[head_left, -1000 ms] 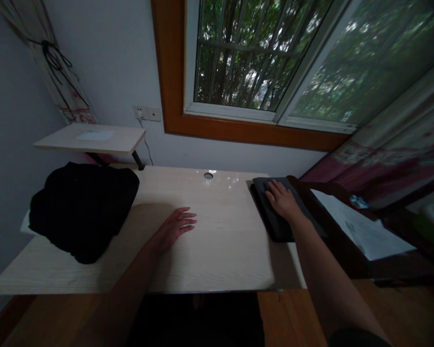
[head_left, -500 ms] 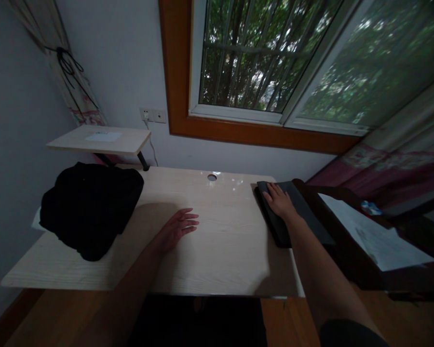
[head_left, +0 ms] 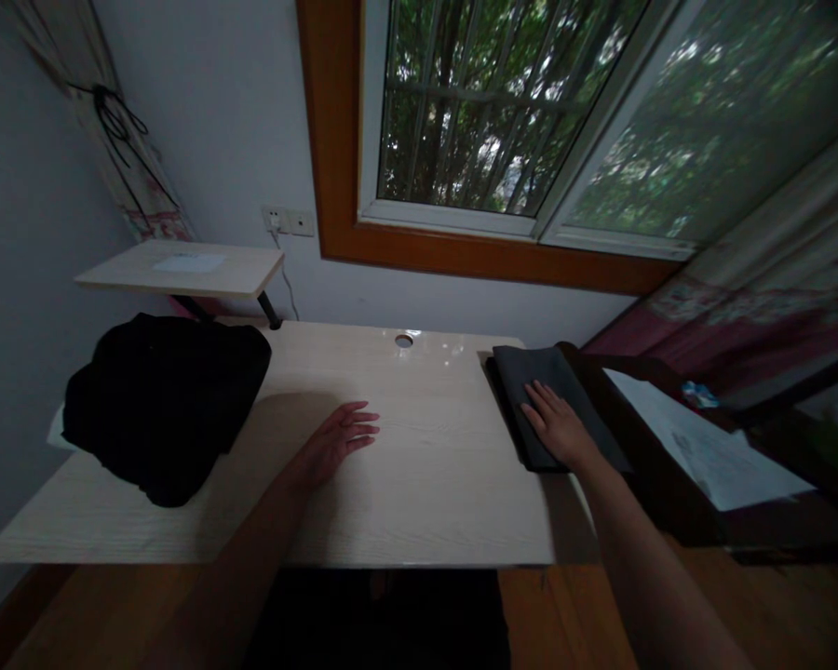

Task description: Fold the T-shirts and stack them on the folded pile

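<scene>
My right hand (head_left: pixel 556 423) lies palm down with fingers stretched out on a flat, dark grey folder-like item (head_left: pixel 513 395) at the right end of the desk. Whether that item is a folder or a sleeve I cannot make out. Over the middle of the pale wooden desk (head_left: pixel 433 484), my left hand (head_left: pixel 333 445) holds nothing, and its fingers are apart. A bundled black cloth item (head_left: pixel 160 400), perhaps a garment, rests on the desk left of that hand.
A small raised shelf (head_left: pixel 237 265) bearing a white paper stands at the back left. Behind the desk are a socket (head_left: pixel 286 221) and a window (head_left: pixel 509 112). To the right, a dark surface (head_left: pixel 677 484) carries white paper sheets (head_left: pixel 705 447). A cable hole (head_left: pixel 403 341) pierces the desk's back.
My right hand has slid from the dark grey item's far left edge toward its middle, nearer to me. The left hand stays nearly still. The view has shifted slightly.
</scene>
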Action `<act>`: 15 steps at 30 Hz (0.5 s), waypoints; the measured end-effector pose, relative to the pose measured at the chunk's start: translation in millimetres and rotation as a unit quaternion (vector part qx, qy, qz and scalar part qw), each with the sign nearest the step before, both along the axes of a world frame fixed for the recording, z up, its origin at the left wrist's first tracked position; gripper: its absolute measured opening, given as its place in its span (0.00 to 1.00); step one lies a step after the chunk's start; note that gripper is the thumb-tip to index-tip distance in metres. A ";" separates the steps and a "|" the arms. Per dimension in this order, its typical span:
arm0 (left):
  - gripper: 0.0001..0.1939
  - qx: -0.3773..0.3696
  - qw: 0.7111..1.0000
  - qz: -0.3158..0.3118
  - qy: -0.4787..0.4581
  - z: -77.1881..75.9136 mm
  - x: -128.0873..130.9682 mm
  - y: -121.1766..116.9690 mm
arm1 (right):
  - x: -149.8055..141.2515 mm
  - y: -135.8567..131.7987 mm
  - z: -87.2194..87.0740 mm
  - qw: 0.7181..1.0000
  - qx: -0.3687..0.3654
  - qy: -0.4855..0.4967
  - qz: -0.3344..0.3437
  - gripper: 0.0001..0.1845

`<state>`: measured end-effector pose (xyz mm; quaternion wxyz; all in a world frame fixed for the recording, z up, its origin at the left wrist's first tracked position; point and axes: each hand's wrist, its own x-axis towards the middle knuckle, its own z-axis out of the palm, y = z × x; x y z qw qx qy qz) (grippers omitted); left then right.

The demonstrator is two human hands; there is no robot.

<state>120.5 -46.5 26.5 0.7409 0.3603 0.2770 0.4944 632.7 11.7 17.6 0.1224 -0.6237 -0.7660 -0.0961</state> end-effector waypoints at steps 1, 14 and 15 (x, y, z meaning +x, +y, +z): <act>0.23 -0.002 1.000 0.001 0.004 0.5 0.1 0.0 | 0.0 -7.6 0.3 1.000 0.001 0.004 0.006 0.34; 0.24 -0.014 1.000 0.012 0.018 1.0 2.2 1.4 | -5.7 -80.0 -8.1 0.999 0.021 0.041 0.014 0.33; 0.24 -0.013 1.000 0.011 0.018 1.5 2.3 1.2 | -5.0 -80.6 -6.5 0.999 0.016 0.049 0.016 0.33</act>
